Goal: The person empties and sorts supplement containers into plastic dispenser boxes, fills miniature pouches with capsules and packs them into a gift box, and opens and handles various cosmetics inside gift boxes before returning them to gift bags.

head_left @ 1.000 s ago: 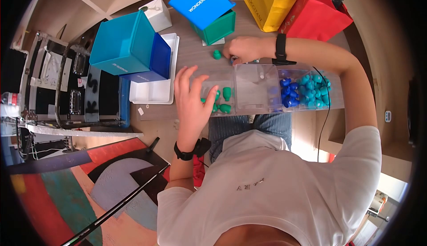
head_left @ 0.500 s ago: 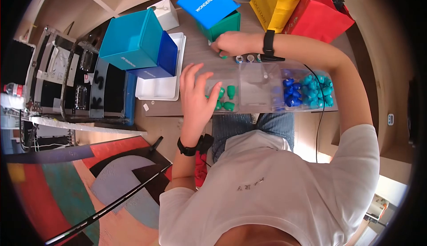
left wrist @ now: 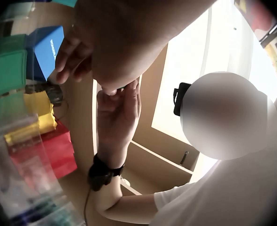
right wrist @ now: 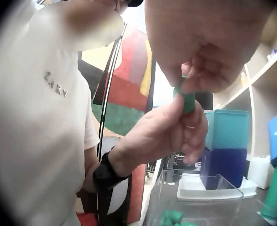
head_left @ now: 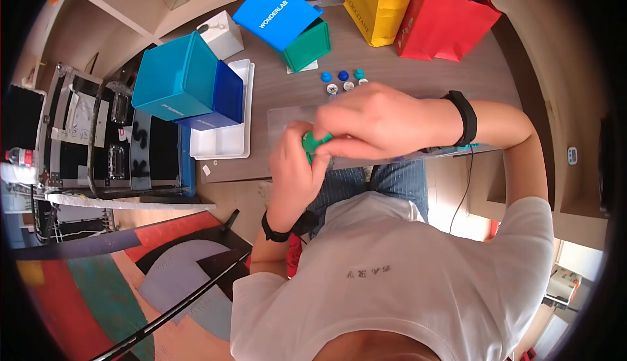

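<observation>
My left hand [head_left: 294, 168] grips a small green bottle [head_left: 309, 147] in front of my body, above the clear bin [head_left: 279, 118]. At the bottle's top, the fingers of my right hand [head_left: 375, 123] pinch its green upper end. In the right wrist view the green bottle [right wrist: 189, 102] stands roughly upright between both hands. Behind the hands, a light blue cap [head_left: 326, 76], a dark blue cap [head_left: 343, 75] and a teal cap [head_left: 359, 73] lie in a row, with white-topped round pieces [head_left: 332, 89] just below them. More green bottles [right wrist: 172, 217] lie in the bin.
Teal [head_left: 171, 80] and dark blue boxes [head_left: 228, 93] stand on a white tray [head_left: 247, 109] at the left. Behind are a white box [head_left: 222, 36], a green box [head_left: 308, 46] under a tilted blue one [head_left: 274, 12], a yellow bag [head_left: 377, 10] and a red bag [head_left: 444, 21].
My right hand has come back from the far row toward my body and meets my left hand. The left hand, earlier spread over the green bottles, now holds one up.
</observation>
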Demonstrator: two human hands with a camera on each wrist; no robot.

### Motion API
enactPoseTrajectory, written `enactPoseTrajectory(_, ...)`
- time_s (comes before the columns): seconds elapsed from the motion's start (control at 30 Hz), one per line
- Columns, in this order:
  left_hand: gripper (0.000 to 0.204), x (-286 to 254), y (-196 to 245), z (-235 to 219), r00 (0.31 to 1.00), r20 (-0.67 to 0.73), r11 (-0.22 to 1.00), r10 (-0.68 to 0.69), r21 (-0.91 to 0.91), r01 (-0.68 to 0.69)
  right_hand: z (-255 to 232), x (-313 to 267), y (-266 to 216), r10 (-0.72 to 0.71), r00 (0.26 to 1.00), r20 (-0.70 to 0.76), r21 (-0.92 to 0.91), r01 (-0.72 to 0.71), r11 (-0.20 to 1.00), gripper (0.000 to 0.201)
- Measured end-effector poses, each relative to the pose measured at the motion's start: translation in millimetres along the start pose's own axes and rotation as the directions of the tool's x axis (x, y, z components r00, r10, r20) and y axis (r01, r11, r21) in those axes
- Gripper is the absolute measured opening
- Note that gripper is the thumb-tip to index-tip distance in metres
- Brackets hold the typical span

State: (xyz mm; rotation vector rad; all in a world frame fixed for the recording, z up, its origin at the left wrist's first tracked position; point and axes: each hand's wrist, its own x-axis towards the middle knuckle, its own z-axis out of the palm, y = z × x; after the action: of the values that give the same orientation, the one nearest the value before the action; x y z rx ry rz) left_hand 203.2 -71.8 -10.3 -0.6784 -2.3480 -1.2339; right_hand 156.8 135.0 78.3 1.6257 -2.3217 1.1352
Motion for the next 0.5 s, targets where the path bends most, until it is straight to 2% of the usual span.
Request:
enactPoseTrajectory(0.03,0.045,0.5,6.1,0.2,0.995,-0.046,0.995,0.093,-0.025,-0.094,1.2,-6.0,-1.4,-0.082,0.997,-0.016,-0.087,0.080,0.993,0.021)
enactPoseTrajectory(0.07,0.043,-1.8,11.0,-1.4,0.997,-0.016,0.995,0.074,-0.067,-0.075,2.5,-10.6,-1.7,-0.164,0.986,-0.026,-0.173,0.157,0.972,0.022)
enactPoseTrajectory(0.1,0.043,-2.6,15.9,-3.9,0.997,-0.010,0.996,0.070,-0.062,-0.071,3.2,-13.9,-1.0,-0.164,0.986,-0.032,-0.167,0.157,0.973,0.022)
enactPoseTrajectory(0.17,0.043,-2.8,23.2,-8.2,0.980,0.134,0.981,0.149,0.101,-0.163,3.6,-17.6,0.1,-0.210,0.973,-0.092,-0.220,0.186,0.958,0.029)
enactPoseTrajectory(0.2,0.043,-4.0,24.1,-7.7,0.980,0.136,0.981,0.148,0.106,-0.163,1.8,-18.7,-1.0,-0.213,0.972,-0.096,-0.218,0.188,0.958,0.029)
enactPoseTrajectory(0.27,0.045,-6.4,24.8,-5.9,0.976,0.095,0.969,0.198,0.129,-0.209,-4.4,-18.9,-6.0,-0.112,0.994,0.012,-0.344,0.109,0.933,0.035)
enactPoseTrajectory(0.4,0.049,-10.5,27.8,-7.5,0.969,0.161,0.971,0.189,0.114,-0.209,1.2,-25.8,0.0,-0.161,0.985,0.067,-0.356,0.175,0.918,0.038)
enactPoseTrajectory(0.47,0.052,-12.3,26.2,-9.4,0.957,0.199,0.978,0.209,-0.044,-0.204,3.3,-27.1,-0.4,-0.153,0.987,0.045,-0.211,0.159,0.964,0.034)
enactPoseTrajectory(0.5,0.052,-13.9,24.7,-10.0,0.958,0.202,0.979,0.205,-0.045,-0.200,6.0,-27.8,2.1,-0.151,0.987,0.044,-0.206,0.157,0.966,0.034)
